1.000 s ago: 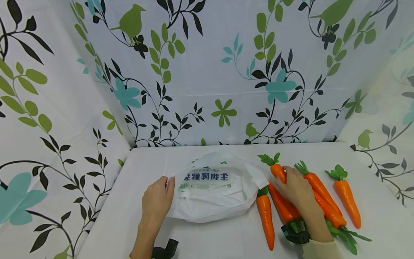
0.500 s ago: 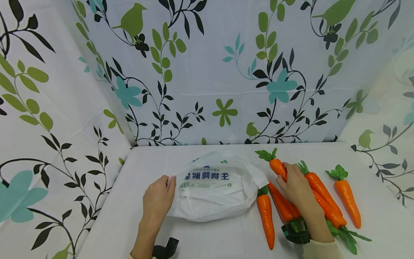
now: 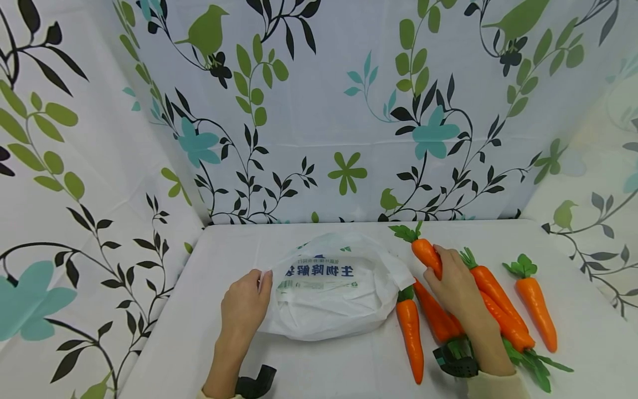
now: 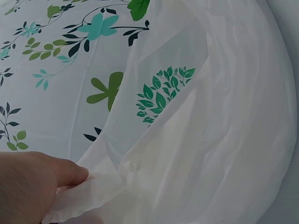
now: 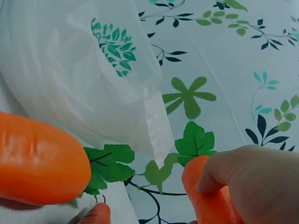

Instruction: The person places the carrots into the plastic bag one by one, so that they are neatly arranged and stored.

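A white plastic bag (image 3: 329, 310) with printed lettering lies puffed up on the table. At its left side my left hand (image 3: 243, 307) pinches the bag's edge between thumb and fingers; the thumb over a fold of plastic shows in the left wrist view. My right hand (image 3: 456, 288) grips an orange carrot (image 3: 425, 253) with a leafy green top, to the right of the bag. In the right wrist view, the thumb presses along the held carrot (image 5: 205, 198). The carrot's lower part is hidden under the hand.
One carrot (image 3: 410, 335) lies against the bag's right corner. Another carrot (image 3: 436, 316) is partly under my right forearm. Farther right lie more carrots, among them a long one (image 3: 498, 293) and a separate one (image 3: 537, 307). A patterned cloth (image 3: 299, 111) hangs behind the white table (image 3: 219, 249).
My right hand has shifted slightly up, away from me, with the carrot; the carrot's leafy top has moved left and up toward the table's far edge. My left hand stays at the bag's edge.
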A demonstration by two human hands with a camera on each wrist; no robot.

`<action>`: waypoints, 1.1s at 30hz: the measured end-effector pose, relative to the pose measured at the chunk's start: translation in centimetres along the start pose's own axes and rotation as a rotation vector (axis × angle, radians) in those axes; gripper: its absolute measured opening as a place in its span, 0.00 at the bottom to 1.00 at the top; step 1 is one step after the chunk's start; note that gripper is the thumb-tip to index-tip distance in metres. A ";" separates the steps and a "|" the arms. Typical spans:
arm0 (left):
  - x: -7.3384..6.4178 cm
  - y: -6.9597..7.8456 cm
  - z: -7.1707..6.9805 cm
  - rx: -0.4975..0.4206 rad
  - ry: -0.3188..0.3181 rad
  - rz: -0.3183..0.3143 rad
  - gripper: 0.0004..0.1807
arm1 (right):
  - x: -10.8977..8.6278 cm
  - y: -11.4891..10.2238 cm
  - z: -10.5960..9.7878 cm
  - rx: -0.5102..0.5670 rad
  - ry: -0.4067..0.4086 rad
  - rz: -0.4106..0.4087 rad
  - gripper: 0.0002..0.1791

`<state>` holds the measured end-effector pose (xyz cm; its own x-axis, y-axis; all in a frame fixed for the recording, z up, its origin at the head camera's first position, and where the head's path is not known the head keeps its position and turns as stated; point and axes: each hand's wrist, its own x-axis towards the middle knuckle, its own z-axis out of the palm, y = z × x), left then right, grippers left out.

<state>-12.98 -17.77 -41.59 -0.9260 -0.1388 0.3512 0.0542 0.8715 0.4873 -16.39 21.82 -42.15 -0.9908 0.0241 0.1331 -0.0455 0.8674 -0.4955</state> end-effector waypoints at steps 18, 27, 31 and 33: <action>0.2 -0.1 -0.1 -0.010 -0.009 -0.011 0.16 | -0.6 -1.9 0.1 0.069 0.148 -0.188 0.30; 0.1 -0.1 0.0 -0.016 -0.018 -0.025 0.16 | -1.1 -3.1 0.6 0.089 0.144 -0.231 0.30; 0.1 -0.1 0.0 -0.014 -0.017 -0.027 0.16 | -1.3 -3.6 0.9 0.068 0.175 -0.280 0.31; 0.1 -0.1 0.0 -0.013 -0.019 -0.029 0.16 | -1.4 -3.8 1.2 0.055 0.190 -0.308 0.31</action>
<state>-13.03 -17.93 -41.60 -0.9340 -0.1552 0.3218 0.0320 0.8609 0.5078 -14.97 17.92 -41.47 -0.8884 -0.1374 0.4381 -0.3498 0.8205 -0.4521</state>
